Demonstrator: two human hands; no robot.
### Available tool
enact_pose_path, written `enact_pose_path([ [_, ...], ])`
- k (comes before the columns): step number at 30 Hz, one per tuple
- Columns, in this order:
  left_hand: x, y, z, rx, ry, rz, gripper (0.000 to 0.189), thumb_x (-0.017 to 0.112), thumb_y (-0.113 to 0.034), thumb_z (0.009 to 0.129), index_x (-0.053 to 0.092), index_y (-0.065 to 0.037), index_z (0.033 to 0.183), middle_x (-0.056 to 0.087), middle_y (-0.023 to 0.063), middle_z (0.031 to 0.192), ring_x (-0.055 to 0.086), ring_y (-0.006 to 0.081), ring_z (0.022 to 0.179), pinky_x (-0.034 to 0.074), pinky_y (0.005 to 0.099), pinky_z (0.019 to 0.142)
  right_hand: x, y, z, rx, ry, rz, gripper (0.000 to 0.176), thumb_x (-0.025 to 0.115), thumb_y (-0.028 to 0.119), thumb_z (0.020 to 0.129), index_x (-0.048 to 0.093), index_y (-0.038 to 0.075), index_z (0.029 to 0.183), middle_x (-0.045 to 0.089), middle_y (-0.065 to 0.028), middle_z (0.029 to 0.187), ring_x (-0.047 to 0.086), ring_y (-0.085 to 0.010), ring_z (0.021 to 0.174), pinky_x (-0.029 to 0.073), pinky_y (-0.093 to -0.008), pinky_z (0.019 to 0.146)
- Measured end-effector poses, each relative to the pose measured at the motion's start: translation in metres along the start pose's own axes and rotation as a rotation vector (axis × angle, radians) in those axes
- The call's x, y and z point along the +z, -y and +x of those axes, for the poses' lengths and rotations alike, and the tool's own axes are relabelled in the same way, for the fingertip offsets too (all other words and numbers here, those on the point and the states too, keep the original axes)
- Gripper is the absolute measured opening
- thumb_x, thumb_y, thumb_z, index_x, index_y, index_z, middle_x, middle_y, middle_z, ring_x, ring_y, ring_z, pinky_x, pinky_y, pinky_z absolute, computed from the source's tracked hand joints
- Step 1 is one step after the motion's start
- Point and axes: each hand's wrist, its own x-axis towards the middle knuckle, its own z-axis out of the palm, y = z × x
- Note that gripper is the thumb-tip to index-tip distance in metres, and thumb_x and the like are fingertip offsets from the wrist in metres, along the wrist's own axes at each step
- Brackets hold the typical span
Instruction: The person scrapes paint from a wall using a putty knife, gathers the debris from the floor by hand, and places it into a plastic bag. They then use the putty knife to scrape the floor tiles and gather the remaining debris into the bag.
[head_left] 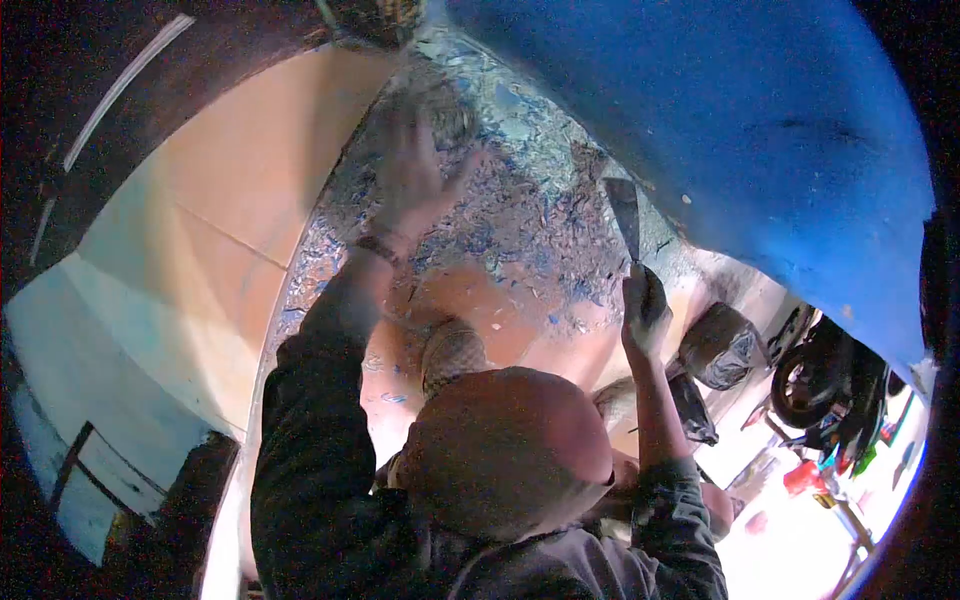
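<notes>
My left hand (415, 190), blurred by motion, reaches over a floor (520, 230) strewn with blue and grey paint flakes. Its thumb stands apart from the fingers, and I see nothing gripped in it. Just beyond its fingertips is a smeared, dark, rounded patch. On the right, my right hand (647, 310) is closed round the handle of a scraper (623, 205), whose flat, flared blade points away from me over the edge of the flakes. Dark sleeves cover both forearms. A rounded brown shape (510, 450) fills the lower middle between the arms.
A large blue surface (740, 130) curves across the upper right. A pale panel (230, 180) borders the flakes on the left. Black plastic bags (722, 345) lie right of my right hand. Farther right are a dark wheel (803, 385) and a red item (803, 478).
</notes>
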Motion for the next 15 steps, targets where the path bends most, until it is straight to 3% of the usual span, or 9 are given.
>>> enact_pose_path([
  [2,-0.004,0.014,-0.005,-0.137,-0.227,0.152,0.092,0.052,-0.061,0.080,0.025,0.007,0.137,0.030,0.0313,0.138,0.019,0.0453,0.133,0.009,0.0533,0.111,0.003,-0.004,-0.003,-0.136,-0.029,0.025,0.031,0.055,0.026,0.091,0.058,0.003,0.112,0.066,-0.0157,0.093,0.064,-0.0240,0.080,0.050,-0.0342,0.071],
  [3,0.001,0.022,-0.007,-0.191,-0.179,0.413,0.093,0.052,-0.061,0.080,0.024,0.006,0.138,0.029,0.0299,0.140,0.019,0.0446,0.134,0.009,0.0530,0.111,0.005,0.002,-0.003,-0.144,0.000,0.119,0.036,0.059,0.025,0.088,0.057,0.000,0.115,0.065,-0.0140,0.089,0.059,-0.0154,0.080,0.047,-0.0292,0.072],
  [4,0.006,0.024,-0.006,-0.192,-0.180,0.426,0.093,0.052,-0.061,0.080,0.024,0.006,0.138,0.029,0.0299,0.140,0.019,0.0446,0.134,0.009,0.0530,0.111,0.010,0.010,0.002,-0.147,0.008,0.130,0.036,0.059,0.025,0.088,0.057,0.000,0.115,0.065,-0.0140,0.089,0.059,-0.0154,0.080,0.047,-0.0292,0.072],
  [6,0.017,0.009,-0.006,-0.098,0.046,0.254,0.092,0.051,-0.061,0.080,0.023,0.005,0.139,0.027,0.0291,0.141,0.018,0.0441,0.134,0.009,0.0549,0.110,0.016,0.031,0.008,-0.293,0.036,0.042,0.037,0.060,0.023,0.088,0.056,0.001,0.117,0.065,-0.0139,0.091,0.058,-0.0133,0.080,0.047,-0.0282,0.072],
  [7,0.028,0.005,-0.009,-0.114,0.040,0.261,0.092,0.051,-0.061,0.080,0.023,0.005,0.139,0.027,0.0291,0.141,0.018,0.0441,0.134,0.009,0.0549,0.110,0.016,0.051,0.007,-0.282,0.046,0.092,0.032,0.062,0.016,0.086,0.057,0.000,0.113,0.066,-0.0176,0.097,0.065,-0.0231,0.086,0.050,-0.0318,0.078],
  [9,0.044,0.000,-0.016,-0.002,-0.195,-0.010,0.089,0.053,-0.057,0.081,0.024,0.005,0.139,0.024,0.0288,0.143,0.017,0.0434,0.135,0.008,0.0579,0.109,0.016,0.067,0.016,-0.327,0.068,0.150,0.031,0.063,0.016,0.086,0.058,0.000,0.112,0.066,-0.0169,0.097,0.065,-0.0221,0.086,0.050,-0.0316,0.078],
  [12,0.017,-0.007,-0.078,-0.044,-0.126,0.223,0.089,0.058,-0.053,0.080,0.025,0.005,0.138,0.023,0.0281,0.143,0.016,0.0434,0.135,0.009,0.0561,0.110,0.006,0.089,0.016,-0.392,0.147,0.240,0.026,0.065,0.016,0.085,0.063,0.001,0.106,0.067,-0.0136,0.098,0.065,-0.0175,0.084,0.051,-0.0312,0.077],
  [14,0.006,0.004,-0.171,-0.274,-0.067,0.081,0.087,0.062,-0.045,0.079,0.023,0.004,0.139,0.020,0.0268,0.145,0.015,0.0426,0.136,0.009,0.0518,0.111,0.010,0.099,0.011,-0.501,0.174,0.133,0.024,0.065,0.016,0.084,0.064,0.003,0.105,0.068,-0.0120,0.095,0.065,-0.0176,0.082,0.051,-0.0311,0.075],
  [15,-0.014,0.003,-0.213,-0.460,-0.072,0.188,0.085,0.063,-0.038,0.080,0.020,0.003,0.141,0.017,0.0241,0.147,0.014,0.0390,0.137,0.010,0.0465,0.112,0.013,0.104,0.005,-0.531,0.208,0.130,0.024,0.065,0.016,0.084,0.064,0.003,0.105,0.068,-0.0120,0.095,0.065,-0.0176,0.082,0.051,-0.0311,0.075],
])
